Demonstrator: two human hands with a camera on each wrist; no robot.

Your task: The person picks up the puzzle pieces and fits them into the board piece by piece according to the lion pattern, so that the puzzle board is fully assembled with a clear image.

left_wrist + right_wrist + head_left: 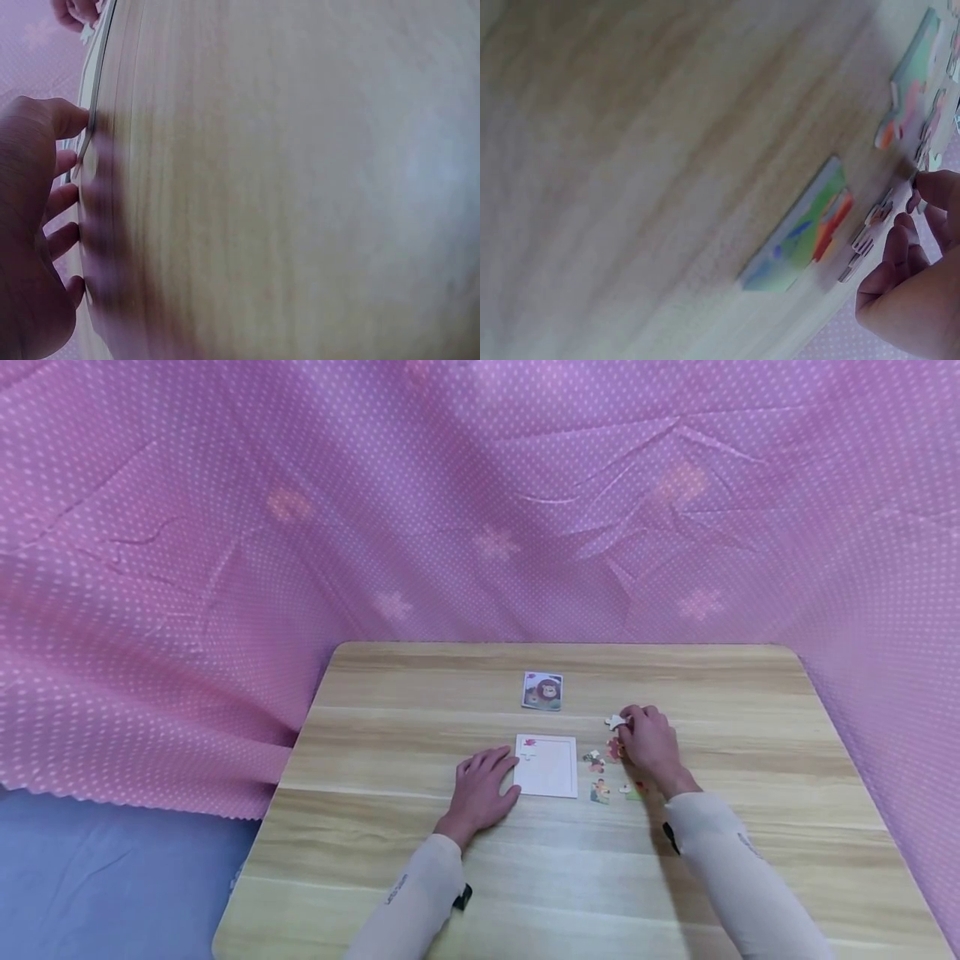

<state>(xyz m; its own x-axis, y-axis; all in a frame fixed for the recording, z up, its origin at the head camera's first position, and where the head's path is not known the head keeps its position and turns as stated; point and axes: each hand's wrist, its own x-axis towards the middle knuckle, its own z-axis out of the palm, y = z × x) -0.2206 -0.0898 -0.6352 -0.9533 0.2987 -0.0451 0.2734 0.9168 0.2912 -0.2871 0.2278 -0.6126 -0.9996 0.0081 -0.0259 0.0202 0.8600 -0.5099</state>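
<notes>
My right hand (pixel 651 745) pinches a pale jigsaw piece (pixel 615 722) between thumb and fingers, above the cluster of loose pieces. My left hand (pixel 480 789) rests on the table with fingers spread, thumb and fingertips at the left edge of a white square puzzle tray (pixel 547 768). In the left wrist view the thumb (pixel 71 118) lies against the tray's edge. A pink mark shows in the tray's top left corner, with a small pale piece (pixel 527 757) below it. Under and beside my right hand lie a red piece (pixel 615 749) and a green one (pixel 802 236).
A small lion picture card (pixel 542 692) lies behind the tray. More loose pieces (pixel 600 790) are scattered right of the tray on the wooden table (pixel 375 727). Pink dotted cloth (pixel 487 510) hangs behind and at both sides.
</notes>
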